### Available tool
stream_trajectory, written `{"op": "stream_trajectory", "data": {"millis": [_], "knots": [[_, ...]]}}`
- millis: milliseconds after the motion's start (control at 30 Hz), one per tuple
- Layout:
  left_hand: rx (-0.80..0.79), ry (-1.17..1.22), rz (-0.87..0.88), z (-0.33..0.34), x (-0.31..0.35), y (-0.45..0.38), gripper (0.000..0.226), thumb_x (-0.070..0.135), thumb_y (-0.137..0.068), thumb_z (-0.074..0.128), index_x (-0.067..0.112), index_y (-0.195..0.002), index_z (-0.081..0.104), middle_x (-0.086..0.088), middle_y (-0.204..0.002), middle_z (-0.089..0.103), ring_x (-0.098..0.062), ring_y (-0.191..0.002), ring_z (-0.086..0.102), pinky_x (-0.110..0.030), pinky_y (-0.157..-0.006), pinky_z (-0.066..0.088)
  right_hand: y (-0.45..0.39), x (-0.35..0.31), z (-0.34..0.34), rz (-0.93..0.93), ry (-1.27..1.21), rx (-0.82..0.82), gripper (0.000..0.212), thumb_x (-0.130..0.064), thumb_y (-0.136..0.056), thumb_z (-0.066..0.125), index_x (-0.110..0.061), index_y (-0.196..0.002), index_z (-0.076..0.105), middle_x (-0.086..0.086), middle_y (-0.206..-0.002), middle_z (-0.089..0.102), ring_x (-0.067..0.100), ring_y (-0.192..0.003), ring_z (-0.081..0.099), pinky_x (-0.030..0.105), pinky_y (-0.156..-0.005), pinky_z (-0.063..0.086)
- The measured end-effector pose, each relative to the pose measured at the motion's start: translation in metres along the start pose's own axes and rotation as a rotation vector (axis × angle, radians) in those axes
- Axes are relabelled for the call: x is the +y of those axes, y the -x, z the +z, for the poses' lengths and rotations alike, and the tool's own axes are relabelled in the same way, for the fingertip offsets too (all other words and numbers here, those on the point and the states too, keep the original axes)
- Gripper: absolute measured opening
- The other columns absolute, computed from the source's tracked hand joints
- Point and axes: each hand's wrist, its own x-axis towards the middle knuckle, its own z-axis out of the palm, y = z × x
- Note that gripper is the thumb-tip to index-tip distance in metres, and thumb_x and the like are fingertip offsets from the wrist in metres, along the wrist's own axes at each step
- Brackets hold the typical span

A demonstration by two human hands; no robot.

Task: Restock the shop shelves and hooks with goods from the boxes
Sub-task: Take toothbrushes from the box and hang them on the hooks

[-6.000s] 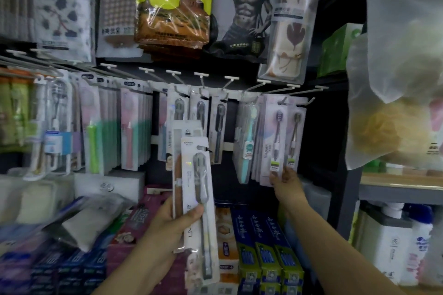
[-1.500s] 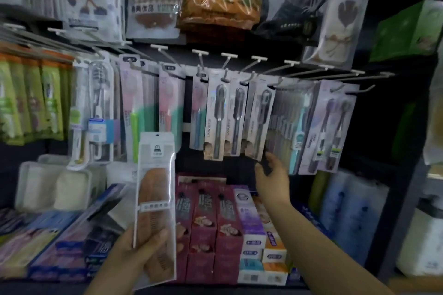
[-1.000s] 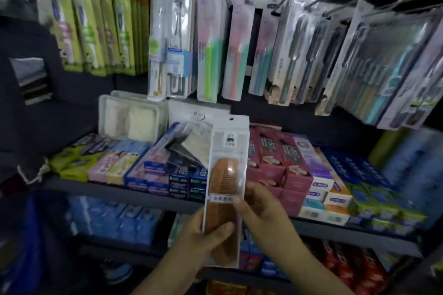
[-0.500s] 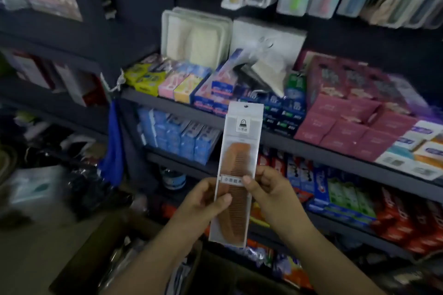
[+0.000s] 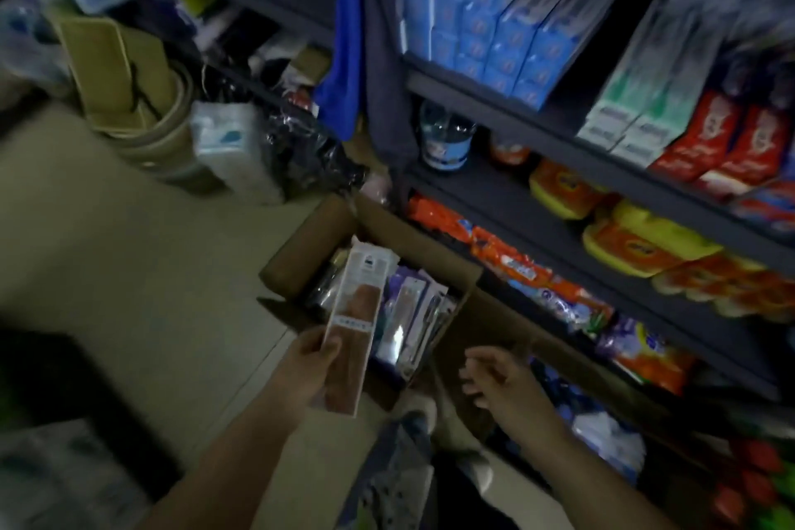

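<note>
My left hand [image 5: 307,366] grips a packaged brown comb [image 5: 353,327] in a clear-and-white sleeve, held upright over an open cardboard box [image 5: 297,243] on the floor. The box holds several packaged toothbrushes [image 5: 415,323] and other goods. My right hand [image 5: 501,377] hovers to the right of the box with loosely curled fingers and holds nothing. It is apart from the comb. The picture is blurred by motion.
Dark shelves [image 5: 555,129] rise on the right with blue toothpaste boxes [image 5: 494,17], red boxes [image 5: 727,142], yellow tubs [image 5: 636,237] and orange packs [image 5: 512,258]. A blue cloth [image 5: 342,52] hangs from the shelf post. Rolled mats [image 5: 124,86] and a white pack [image 5: 232,142] sit at the back left on the tiled floor.
My view has swung down from the hooks to the floor box. My right hand has let go of the comb, which the left hand now holds alone.
</note>
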Motion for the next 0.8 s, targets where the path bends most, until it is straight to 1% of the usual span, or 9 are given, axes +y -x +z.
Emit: {"op": "stream_trajectory", "data": {"millis": [67,133,267,367,433,467,600,733,800], "knots": [[0.024,-0.011,-0.072,-0.013,-0.012,-0.018,0.011,0.008,-0.095,0.053,0.007,-0.097,0.063,-0.021,-0.09,0.067,-0.032,-0.077,0.064,-0.045,-0.074,0.05,-0.007,0.004,0.013,0.066,0.015,-0.022,0.012,-0.018,-0.094,0.056,-0.029,-0.091,0.06,0.0,-0.094,0.07,0.014,-0.083,0.066,0.033,-0.084,0.053],[0.03,-0.068,-0.134,-0.021,-0.016,-0.039,0.013,0.005,-0.096,0.049,0.003,-0.1,0.061,-0.022,-0.09,0.065,-0.034,-0.08,0.064,-0.043,-0.074,0.05,-0.02,0.006,0.025,0.111,0.016,-0.018,0.011,-0.02,-0.095,0.055,-0.029,-0.092,0.059,-0.001,-0.092,0.069,0.012,-0.08,0.066,0.034,-0.084,0.052],[-0.024,-0.254,-0.196,-0.035,-0.014,-0.096,0.013,0.009,-0.095,0.051,0.014,-0.089,0.061,-0.019,-0.091,0.066,-0.037,-0.091,0.064,-0.057,-0.092,0.049,-0.066,0.021,0.059,0.172,0.029,0.04,0.016,-0.021,-0.094,0.056,-0.033,-0.086,0.06,0.001,-0.091,0.068,0.013,-0.076,0.064,0.032,-0.078,0.051],[-0.013,-0.343,-0.176,-0.048,-0.016,-0.14,0.017,0.01,-0.095,0.053,0.018,-0.081,0.059,-0.017,-0.09,0.065,-0.035,-0.092,0.063,-0.054,-0.092,0.049,-0.103,0.039,0.093,0.2,0.048,0.054,0.017,-0.023,-0.095,0.055,-0.036,-0.084,0.059,-0.003,-0.091,0.067,0.009,-0.08,0.064,0.027,-0.075,0.054],[-0.003,-0.376,-0.12,-0.059,-0.017,-0.168,0.01,0.009,-0.095,0.054,0.011,-0.089,0.062,-0.014,-0.096,0.065,-0.03,-0.093,0.061,-0.043,-0.083,0.053,-0.124,0.046,0.117,0.25,0.033,0.02,0.015,-0.022,-0.097,0.051,-0.034,-0.09,0.057,-0.003,-0.095,0.064,0.009,-0.084,0.062,0.02,-0.07,0.05],[-0.005,-0.418,-0.094,-0.065,-0.017,-0.18,0.01,0.01,-0.094,0.055,0.006,-0.094,0.064,-0.012,-0.097,0.065,-0.027,-0.092,0.061,-0.039,-0.077,0.054,-0.133,0.052,0.128,0.284,0.023,0.002,0.015,-0.022,-0.098,0.049,-0.032,-0.091,0.057,0.0,-0.097,0.064,0.013,-0.086,0.063,0.024,-0.073,0.049],[-0.088,-0.482,-0.082,-0.082,-0.039,-0.239,0.004,0.011,-0.087,0.066,0.013,-0.083,0.067,-0.015,-0.085,0.07,-0.039,-0.089,0.068,-0.062,-0.085,0.051,-0.177,0.079,0.165,0.341,0.049,-0.018,0.02,-0.022,-0.098,0.047,-0.03,-0.082,0.054,0.006,-0.097,0.067,0.021,-0.09,0.065,0.036,-0.086,0.051],[-0.089,-0.462,-0.083,-0.061,-0.06,-0.29,0.005,0.008,-0.091,0.059,0.009,-0.089,0.064,-0.022,-0.099,0.066,-0.038,-0.095,0.065,-0.058,-0.092,0.048,-0.23,0.123,0.178,0.383,0.043,-0.023,0.013,-0.021,-0.097,0.049,-0.024,-0.092,0.06,0.005,-0.095,0.066,0.019,-0.086,0.065,0.036,-0.082,0.052],[-0.079,-0.422,-0.103,-0.05,-0.068,-0.305,0.007,0.009,-0.093,0.056,0.009,-0.089,0.062,-0.02,-0.095,0.064,-0.037,-0.094,0.062,-0.054,-0.091,0.048,-0.255,0.149,0.176,0.426,0.036,-0.008,0.011,-0.021,-0.096,0.051,-0.019,-0.098,0.062,0.004,-0.089,0.065,0.021,-0.083,0.064,0.035,-0.078,0.051]]}}
